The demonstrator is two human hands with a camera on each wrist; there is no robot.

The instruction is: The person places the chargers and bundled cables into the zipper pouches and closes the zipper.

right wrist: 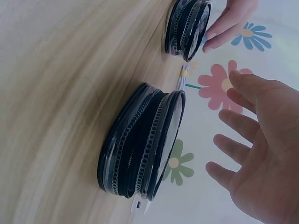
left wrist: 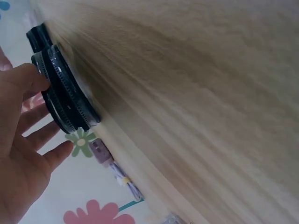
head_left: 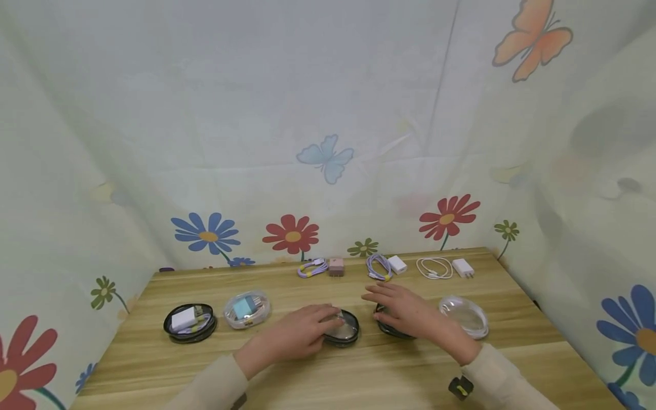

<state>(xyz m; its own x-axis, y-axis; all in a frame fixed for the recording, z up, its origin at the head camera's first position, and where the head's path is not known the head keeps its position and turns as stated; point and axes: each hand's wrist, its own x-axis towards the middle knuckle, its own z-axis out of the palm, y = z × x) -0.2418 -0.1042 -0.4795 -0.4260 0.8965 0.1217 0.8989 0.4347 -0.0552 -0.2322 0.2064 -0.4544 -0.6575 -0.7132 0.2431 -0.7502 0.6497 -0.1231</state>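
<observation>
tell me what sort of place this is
Probably a small indoor booth, perhaps a staged filming corner: a flower-and-butterfly backdrop rises on three sides of a wood-grain table, where small cases and chargers are set out in rows.

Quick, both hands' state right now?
Left hand: open, at a black-rimmed clear plastic oval case; contact unclear.
Right hand: open, empty, above a matching case.

From the head, we look forward and down at the table [head_left: 359, 376]. At each wrist, we're close and tipped sideways. Head and right wrist share the left hand [head_left: 299, 331].
</observation>
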